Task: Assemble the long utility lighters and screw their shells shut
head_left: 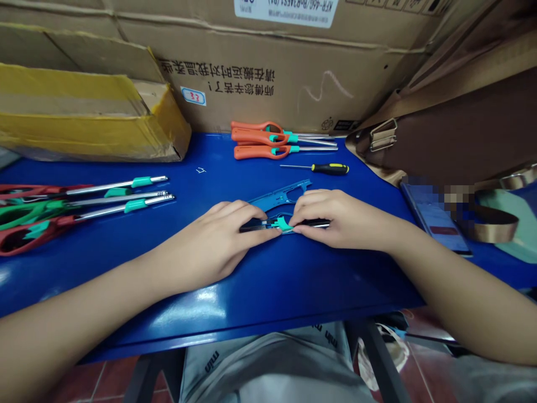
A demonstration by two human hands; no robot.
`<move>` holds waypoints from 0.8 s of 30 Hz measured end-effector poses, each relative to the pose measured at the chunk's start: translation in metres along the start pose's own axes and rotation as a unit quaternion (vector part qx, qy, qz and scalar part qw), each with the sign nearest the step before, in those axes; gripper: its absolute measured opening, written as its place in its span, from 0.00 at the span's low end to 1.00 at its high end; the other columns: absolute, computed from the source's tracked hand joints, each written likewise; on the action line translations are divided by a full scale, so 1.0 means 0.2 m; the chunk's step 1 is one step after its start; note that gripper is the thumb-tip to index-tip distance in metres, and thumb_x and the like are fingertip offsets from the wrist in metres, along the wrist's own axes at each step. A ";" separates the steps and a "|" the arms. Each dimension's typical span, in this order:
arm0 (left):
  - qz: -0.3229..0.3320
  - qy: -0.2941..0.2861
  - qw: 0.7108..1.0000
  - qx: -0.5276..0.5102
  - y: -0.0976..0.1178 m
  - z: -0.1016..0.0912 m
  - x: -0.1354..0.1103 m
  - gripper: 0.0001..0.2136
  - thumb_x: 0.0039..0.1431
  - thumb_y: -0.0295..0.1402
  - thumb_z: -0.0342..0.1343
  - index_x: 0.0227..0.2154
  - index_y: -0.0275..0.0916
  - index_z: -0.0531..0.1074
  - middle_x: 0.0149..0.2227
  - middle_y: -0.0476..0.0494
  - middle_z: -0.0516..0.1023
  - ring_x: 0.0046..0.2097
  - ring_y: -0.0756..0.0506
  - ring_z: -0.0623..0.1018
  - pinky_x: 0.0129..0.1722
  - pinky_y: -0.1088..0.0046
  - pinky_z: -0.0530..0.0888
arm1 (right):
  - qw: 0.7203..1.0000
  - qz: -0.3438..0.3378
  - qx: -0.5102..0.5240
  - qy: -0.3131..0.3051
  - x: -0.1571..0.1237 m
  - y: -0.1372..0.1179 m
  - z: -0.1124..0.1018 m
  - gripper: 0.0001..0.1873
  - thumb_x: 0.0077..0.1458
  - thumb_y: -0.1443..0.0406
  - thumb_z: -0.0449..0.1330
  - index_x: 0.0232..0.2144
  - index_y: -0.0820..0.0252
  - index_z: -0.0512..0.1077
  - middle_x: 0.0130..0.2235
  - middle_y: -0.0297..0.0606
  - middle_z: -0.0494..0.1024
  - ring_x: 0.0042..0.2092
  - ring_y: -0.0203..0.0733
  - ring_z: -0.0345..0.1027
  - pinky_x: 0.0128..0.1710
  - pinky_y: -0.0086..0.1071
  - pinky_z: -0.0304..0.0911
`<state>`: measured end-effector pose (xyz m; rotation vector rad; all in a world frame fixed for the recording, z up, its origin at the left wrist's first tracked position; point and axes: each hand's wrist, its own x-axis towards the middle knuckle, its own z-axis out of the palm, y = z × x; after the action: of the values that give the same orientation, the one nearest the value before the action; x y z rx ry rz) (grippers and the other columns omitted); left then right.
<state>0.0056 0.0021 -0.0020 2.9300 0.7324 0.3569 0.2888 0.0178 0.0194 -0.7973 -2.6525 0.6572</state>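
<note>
A small green piece (284, 224) sits among dark parts on the desk (235, 302), near its front edge, between the two hands. The right hand (335, 218) pinches its right end between thumb and forefinger. The left hand (222, 240) has its thumb at the green piece's near edge and its forefinger slightly apart; whether these fingers grip anything, I cannot tell. Just behind lies a blue half-shell (274, 200). Farther back are a screwdriver (331, 168) and orange-handled lighters (260, 152); red and green lighters (42, 212) lie well left, a phone (440, 221) right.
</note>
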 end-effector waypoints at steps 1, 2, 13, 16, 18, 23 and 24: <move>0.000 0.000 1.000 -0.001 0.00 0.00 0.00 0.23 0.70 0.25 0.48 0.64 0.50 0.71 0.56 0.36 0.75 0.54 0.36 0.74 0.52 0.55 0.74 | 1.000 0.001 0.002 -0.001 0.00 0.00 0.00 0.08 0.65 0.71 0.60 0.39 0.59 0.80 0.39 0.39 0.82 0.43 0.42 0.75 0.46 0.37 0.69; 0.000 -0.001 1.000 -0.002 0.00 0.00 0.00 0.23 0.71 0.25 0.48 0.64 0.50 0.71 0.56 0.36 0.75 0.54 0.37 0.74 0.52 0.55 0.74 | 1.000 0.001 0.004 -0.001 0.00 0.00 0.00 0.08 0.65 0.71 0.60 0.39 0.59 0.80 0.39 0.39 0.83 0.43 0.42 0.75 0.46 0.37 0.69; 0.019 0.000 1.000 0.018 0.00 -0.01 0.00 0.24 0.70 0.24 0.47 0.64 0.46 0.72 0.55 0.33 0.74 0.53 0.35 0.74 0.50 0.52 0.75 | 1.000 0.004 -0.001 0.001 0.00 0.00 0.01 0.08 0.65 0.72 0.60 0.38 0.60 0.79 0.38 0.40 0.82 0.42 0.43 0.75 0.46 0.37 0.68; 0.020 0.002 0.999 0.029 0.01 -0.01 0.00 0.23 0.70 0.23 0.47 0.64 0.45 0.72 0.54 0.32 0.74 0.53 0.34 0.74 0.49 0.53 0.75 | 1.000 0.021 -0.001 0.022 0.00 0.00 0.03 0.05 0.65 0.69 0.61 0.41 0.59 0.78 0.40 0.40 0.80 0.41 0.41 0.73 0.44 0.36 0.67; 0.017 0.001 0.999 0.031 0.01 -0.01 0.01 0.23 0.70 0.23 0.47 0.63 0.45 0.72 0.54 0.33 0.74 0.53 0.35 0.74 0.50 0.54 0.74 | 0.998 0.038 0.007 0.052 0.01 0.00 0.05 0.05 0.65 0.66 0.62 0.43 0.59 0.77 0.40 0.39 0.78 0.39 0.40 0.71 0.41 0.34 0.66; 0.011 0.003 1.000 0.018 0.02 0.00 0.00 0.23 0.69 0.23 0.49 0.63 0.46 0.73 0.54 0.34 0.74 0.52 0.36 0.74 0.49 0.56 0.74 | 0.988 0.099 0.045 0.112 0.04 0.02 0.12 0.06 0.60 0.65 0.68 0.37 0.59 0.75 0.37 0.35 0.73 0.35 0.36 0.65 0.37 0.31 0.63; 0.013 0.006 1.000 0.020 0.02 0.01 0.00 0.24 0.68 0.22 0.49 0.63 0.45 0.73 0.53 0.34 0.74 0.53 0.36 0.74 0.49 0.56 0.74 | 0.986 0.110 0.051 0.115 0.04 0.02 0.13 0.07 0.59 0.65 0.69 0.36 0.59 0.74 0.37 0.34 0.72 0.35 0.36 0.64 0.36 0.31 0.63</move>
<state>0.0078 -0.0010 -0.0024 2.9806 0.7127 0.3678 0.2740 0.0176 -0.0037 -1.0754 -2.3259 0.7024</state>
